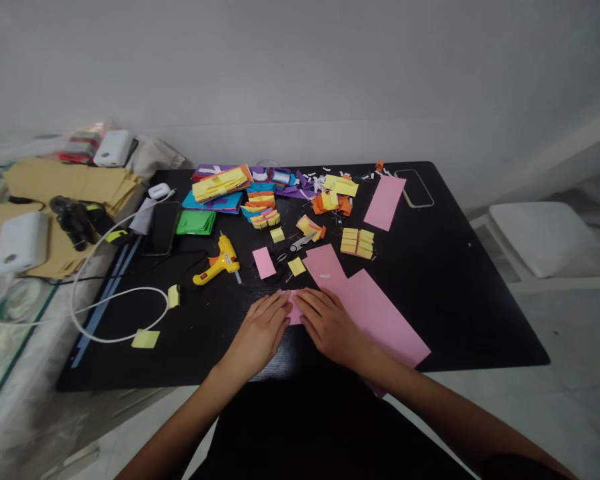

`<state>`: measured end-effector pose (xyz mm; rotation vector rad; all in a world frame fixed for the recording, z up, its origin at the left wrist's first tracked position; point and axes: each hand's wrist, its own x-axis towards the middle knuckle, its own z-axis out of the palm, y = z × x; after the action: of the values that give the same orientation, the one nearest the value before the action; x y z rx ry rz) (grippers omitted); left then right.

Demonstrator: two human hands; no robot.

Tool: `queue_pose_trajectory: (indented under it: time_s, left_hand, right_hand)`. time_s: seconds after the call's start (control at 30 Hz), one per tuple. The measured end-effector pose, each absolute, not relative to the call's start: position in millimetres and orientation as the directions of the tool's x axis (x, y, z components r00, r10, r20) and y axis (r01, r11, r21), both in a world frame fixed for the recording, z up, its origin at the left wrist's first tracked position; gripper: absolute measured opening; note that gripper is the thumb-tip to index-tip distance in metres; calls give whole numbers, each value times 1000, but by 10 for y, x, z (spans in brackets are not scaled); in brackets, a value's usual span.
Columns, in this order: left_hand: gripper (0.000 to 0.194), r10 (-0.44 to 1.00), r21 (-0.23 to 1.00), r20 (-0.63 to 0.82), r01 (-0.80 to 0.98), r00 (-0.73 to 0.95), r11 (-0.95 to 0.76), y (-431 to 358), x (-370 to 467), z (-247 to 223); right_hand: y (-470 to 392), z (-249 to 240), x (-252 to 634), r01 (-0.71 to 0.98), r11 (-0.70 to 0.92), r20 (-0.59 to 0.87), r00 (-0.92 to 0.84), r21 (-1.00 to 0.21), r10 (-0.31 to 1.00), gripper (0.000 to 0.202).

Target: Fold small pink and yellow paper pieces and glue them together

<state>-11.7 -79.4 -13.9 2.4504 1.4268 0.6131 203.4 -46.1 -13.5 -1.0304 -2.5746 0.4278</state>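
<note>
Both hands rest on a small pink paper [295,315] at the front middle of the black table. My left hand [261,328] presses its left side and my right hand [331,325] its right side, with the fingertips on the paper and partly hiding it. Under my right forearm lies a large pink sheet [383,317], beside another pink sheet [325,263]. Scissors [300,244], a small pink card [264,263] and a yellow square [297,267] lie just beyond the hands.
A yellow glue gun [220,261] lies left of the hands, near a looping white cable [83,327]. Folded paper stacks [223,185] and a yellow bundle [357,243] sit farther back. A phone [163,228] is at the left, a white stool [540,237] at the right.
</note>
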Motion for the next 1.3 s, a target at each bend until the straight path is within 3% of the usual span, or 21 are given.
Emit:
queue_pose_trajectory:
  time_s: [0.37,0.53,0.6,0.7,0.8,0.93,1.2,1.3]
  left_hand:
    - [36,895,536,212,719,392,-442,-770,-117,-111]
    - [24,919,574,258,718,298,-394,-737,-260,-54]
    - [20,933,547,307,768,185,-332,-661,-422,3]
    - [37,942,448,335,879,2,-161,-486,-714,90]
    - [49,961,290,251,956,-118,42,-317,-930,117]
    - [49,975,171,170,979,-140,111,-193,-1017,62]
    - [41,974,178,136,972,-179,154,-65,-1065,-5]
    - [36,980,222,114,966,-163,134,-46,-1090,12]
  right_hand:
    - [-456,-119,2032,604,740,104,-750,-294,653,53]
    - [-486,-135,2025,609,741,101,-749,-283,654,56]
    - [-496,-160,2027,608,738,108,-746,-292,657,60]
    - [-501,-184,2029,606,741,115,-747,-290,655,61]
    - [-500,-171,2023,607,738,107,-746,-294,657,59]
    - [-501,-117,2012,616,725,75,-744,-307,664,57]
    - [-481,-60,1964,609,711,120,-724,-351,679,39]
    - [-487,-64,1911,628,672,156,-675,-393,721,41]
